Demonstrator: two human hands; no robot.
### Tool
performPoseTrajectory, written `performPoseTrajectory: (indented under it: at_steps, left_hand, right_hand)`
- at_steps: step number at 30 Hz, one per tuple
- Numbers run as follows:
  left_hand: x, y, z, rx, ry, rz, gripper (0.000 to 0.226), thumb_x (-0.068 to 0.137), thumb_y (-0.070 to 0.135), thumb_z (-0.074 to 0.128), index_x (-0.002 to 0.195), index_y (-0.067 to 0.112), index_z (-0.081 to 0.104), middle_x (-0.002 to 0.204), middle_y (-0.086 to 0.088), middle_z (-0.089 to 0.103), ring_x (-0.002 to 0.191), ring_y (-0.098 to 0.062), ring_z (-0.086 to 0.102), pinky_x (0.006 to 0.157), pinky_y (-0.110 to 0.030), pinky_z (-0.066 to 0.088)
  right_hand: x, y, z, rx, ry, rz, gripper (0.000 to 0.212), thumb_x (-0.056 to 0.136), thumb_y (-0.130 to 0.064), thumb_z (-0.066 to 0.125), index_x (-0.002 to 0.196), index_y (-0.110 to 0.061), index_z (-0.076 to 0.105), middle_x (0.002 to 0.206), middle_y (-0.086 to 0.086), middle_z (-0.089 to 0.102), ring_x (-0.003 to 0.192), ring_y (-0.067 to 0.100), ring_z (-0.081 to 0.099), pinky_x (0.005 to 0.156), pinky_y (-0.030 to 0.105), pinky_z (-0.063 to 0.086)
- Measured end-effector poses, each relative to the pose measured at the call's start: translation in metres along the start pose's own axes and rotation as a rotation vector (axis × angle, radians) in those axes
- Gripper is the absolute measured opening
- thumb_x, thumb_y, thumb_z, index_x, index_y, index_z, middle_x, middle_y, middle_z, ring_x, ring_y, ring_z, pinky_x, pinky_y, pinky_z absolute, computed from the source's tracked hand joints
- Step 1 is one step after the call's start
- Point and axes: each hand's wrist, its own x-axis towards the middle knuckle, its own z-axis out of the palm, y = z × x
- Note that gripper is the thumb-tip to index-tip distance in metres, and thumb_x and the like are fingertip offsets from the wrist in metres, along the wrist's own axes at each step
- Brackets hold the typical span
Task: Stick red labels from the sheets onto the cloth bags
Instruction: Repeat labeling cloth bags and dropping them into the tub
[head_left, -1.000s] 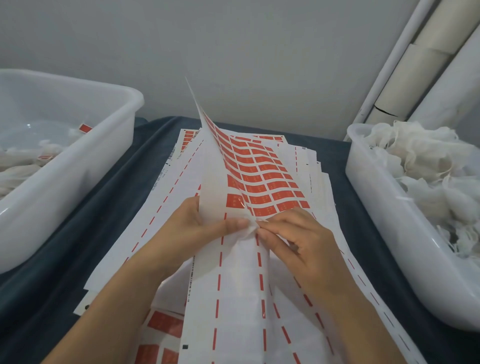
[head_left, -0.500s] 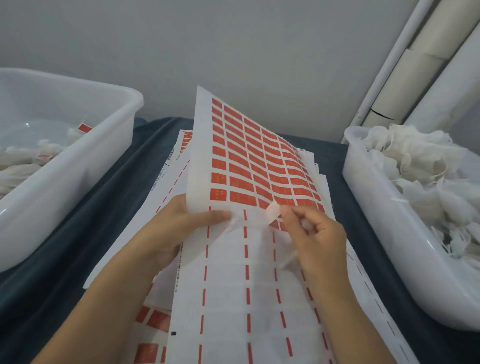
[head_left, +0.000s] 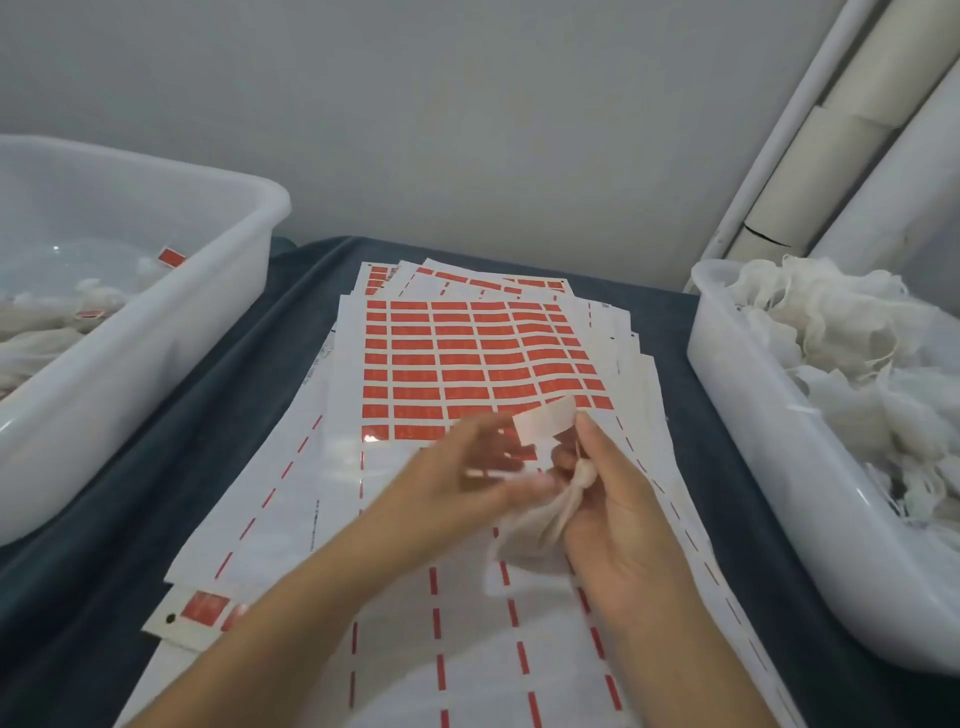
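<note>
My right hand (head_left: 618, 499) grips the cloth bag (head_left: 540, 525) by its gathered neck; the bag body hangs toward me and to the left. My left hand (head_left: 467, 483) is just left of it, fingers reaching in, blurred, so I can't tell if they're pinching. The peeled label (head_left: 545, 422) stands at my right fingertips, just above the bag, long axis left-right, red face hidden. Beyond: label sheet (head_left: 467, 358); bag bin (head_left: 753, 415) on the right.
</note>
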Motion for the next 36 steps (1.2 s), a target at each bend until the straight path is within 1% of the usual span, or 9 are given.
performPoseTrajectory:
  at_steps: [2,7,10,12,14,18,22,31,36]
  left_hand:
    - [-0.001,-0.004,0.016,-0.05,-0.155,-0.038,0.057,0.062,0.061,0.063,0.11,0.057,0.032,0.119,0.028,0.05,0.104,0.001,0.056,0.076,-0.012,0.051]
    - [0.0,-0.011,0.02,-0.06,0.049,0.005,0.031,0.086,0.035,0.06,0.101,0.054,0.04,0.101,0.03,0.057,0.083,0.002,0.065,0.062,-0.008,0.05]
    - [0.001,-0.005,0.007,-0.083,0.051,-0.037,0.016,0.091,0.025,0.055,0.09,0.041,0.059,0.082,0.024,0.068,0.075,0.005,0.066,0.057,-0.005,0.046]
    - [0.0,-0.001,0.002,-0.131,0.019,-0.089,0.015,0.09,0.027,0.054,0.082,0.035,0.064,0.071,0.02,0.068,0.068,0.003,0.065,0.055,-0.005,0.045]
    - [-0.002,0.0,0.002,-0.19,0.0,-0.125,0.008,0.083,0.036,0.059,0.081,0.03,0.064,0.062,0.014,0.064,0.06,-0.001,0.061,0.057,-0.009,0.047]
    - [-0.003,-0.002,0.005,-0.24,0.048,-0.121,0.028,0.068,0.054,0.055,0.076,0.029,0.066,0.049,0.007,0.05,0.047,-0.005,0.047,0.055,-0.016,0.045]
    - [-0.003,-0.001,0.002,-0.337,0.05,-0.109,0.029,0.073,0.05,0.053,0.078,0.026,0.068,0.05,0.002,0.043,0.046,-0.007,0.04,0.054,-0.014,0.045]
    - [0.004,-0.003,-0.005,-0.328,0.213,-0.287,0.011,0.08,0.033,0.064,0.076,0.026,0.071,0.044,-0.001,0.049,0.035,-0.009,0.041,0.05,-0.021,0.047]
    - [0.006,-0.002,-0.012,-0.364,0.294,-0.253,0.019,0.086,0.024,0.06,0.071,0.022,0.073,0.05,-0.002,0.057,0.041,-0.011,0.05,0.056,-0.02,0.05]
  right_hand:
    - [-0.005,0.005,0.003,0.042,-0.08,0.028,0.016,0.081,-0.026,0.062,0.088,-0.028,0.076,0.101,0.004,0.072,0.095,0.023,0.069,0.077,0.042,0.057]
    - [-0.009,0.008,0.007,-0.095,-0.116,-0.085,0.019,0.083,-0.028,0.058,0.087,-0.034,0.075,0.103,0.002,0.072,0.102,0.024,0.066,0.093,0.047,0.05]
    - [-0.006,0.002,0.004,-0.348,0.032,-0.21,0.021,0.071,-0.044,0.06,0.086,-0.035,0.072,0.099,-0.005,0.072,0.101,0.023,0.065,0.099,0.047,0.045]
    - [-0.005,0.0,0.001,-0.347,0.074,-0.209,0.027,0.067,-0.045,0.062,0.089,-0.032,0.071,0.097,-0.005,0.072,0.096,0.023,0.066,0.094,0.041,0.05]
    - [-0.005,0.0,0.0,-0.208,0.012,-0.141,0.02,0.069,-0.037,0.064,0.085,-0.031,0.075,0.095,0.0,0.073,0.088,0.021,0.07,0.082,0.033,0.056]
    - [-0.004,-0.002,0.0,-0.005,-0.034,-0.052,0.015,0.075,-0.026,0.063,0.08,-0.028,0.077,0.094,0.006,0.074,0.079,0.019,0.072,0.062,0.025,0.058]
    - [-0.004,-0.003,0.001,0.018,-0.029,-0.044,0.016,0.074,-0.027,0.063,0.083,-0.027,0.077,0.098,0.007,0.073,0.082,0.02,0.072,0.064,0.025,0.058]
    - [-0.004,-0.006,-0.001,0.018,0.049,-0.071,0.035,0.074,-0.031,0.067,0.108,-0.022,0.064,0.099,0.003,0.073,0.081,0.018,0.072,0.06,0.025,0.056]
    - [-0.003,-0.016,-0.01,-0.196,0.12,-0.234,0.014,0.081,-0.031,0.064,0.086,-0.023,0.074,0.079,0.003,0.073,0.056,0.013,0.065,0.052,0.02,0.052]
